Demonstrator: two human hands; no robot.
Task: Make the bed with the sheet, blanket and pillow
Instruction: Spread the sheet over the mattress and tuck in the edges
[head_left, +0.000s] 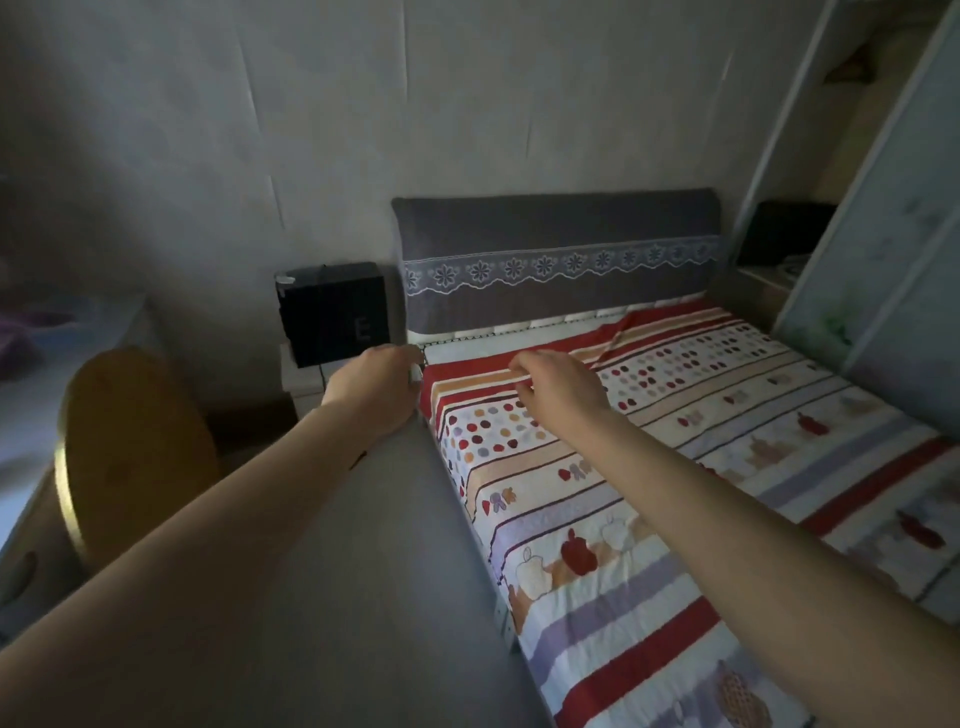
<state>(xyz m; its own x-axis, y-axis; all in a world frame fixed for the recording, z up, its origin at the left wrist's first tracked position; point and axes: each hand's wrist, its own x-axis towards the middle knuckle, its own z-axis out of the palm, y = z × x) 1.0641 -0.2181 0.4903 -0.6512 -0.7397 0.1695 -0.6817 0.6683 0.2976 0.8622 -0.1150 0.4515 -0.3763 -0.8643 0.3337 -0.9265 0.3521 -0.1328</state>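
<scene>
Left hand (382, 387): seen from the back, reached out to the near head corner of the bed; its fingers are curled round the corner of the sheet (727, 395), their tips hidden behind the hand.
Right hand (558, 387): held just beside the left, over the head end of the bed; its fingers are bent downward and a fold of the sheet's striped top edge is pinched under them.
Sheet: spread flat along the mattress, patterned with red, cream and lilac stripes, coloured dots and fruit shapes; a slanting crease is seen near its red top band, beyond the right hand.
Mattress (467, 349): a pale strip is left uncovered between the sheet's top edge and the headboard.
Headboard (556, 228): covered in grey cloth, crossed by a lace band of flowers.
Black box (332, 312): set on a small white stand against the wall, just left of the headboard.
Yellow round chair back (135, 447): seen at the left, well apart from the bed.
Wardrobe door (883, 249): stood along the bed's far side.
</scene>
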